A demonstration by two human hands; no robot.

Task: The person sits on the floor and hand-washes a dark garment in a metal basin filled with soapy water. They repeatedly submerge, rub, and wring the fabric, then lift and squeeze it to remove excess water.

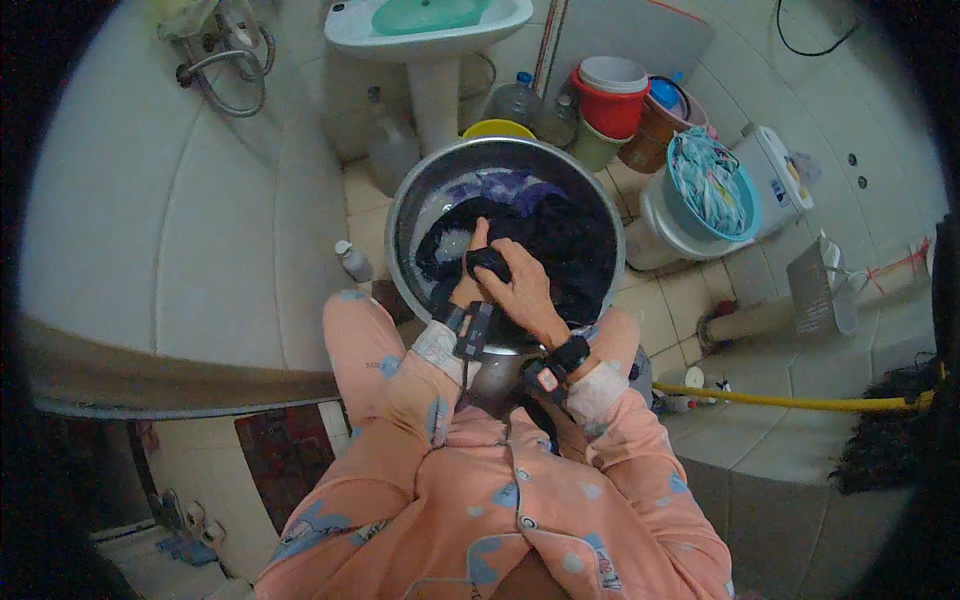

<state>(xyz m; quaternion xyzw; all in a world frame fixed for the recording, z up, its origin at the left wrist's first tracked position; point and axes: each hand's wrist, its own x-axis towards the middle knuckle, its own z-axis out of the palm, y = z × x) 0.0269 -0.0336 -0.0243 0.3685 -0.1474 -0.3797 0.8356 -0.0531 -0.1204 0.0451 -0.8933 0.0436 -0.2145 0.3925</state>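
Observation:
A large metal basin [399, 225] stands before me, with soapy water along its left side. Wet black cloth [574, 236] fills much of it, and a purple cloth [491, 184] shows at the far side. My left hand [474, 259] is over the basin with a bunched piece of black cloth [487, 262] across it, one digit pointing away from me. From the right, my right hand [525, 289] grips the same bunched piece between thumb and fingers. Its fingers partly cover my left hand. Both wrists carry black strapped devices.
A white bottle [352, 261] stands left of the basin. Beyond it are a washbasin pedestal [435, 101], large plastic bottles [514, 101] and a red bucket [611, 105]. At right, a blue basin of cloth [750, 199] rests on the toilet [675, 244]. A yellow hose [787, 401] runs along the right.

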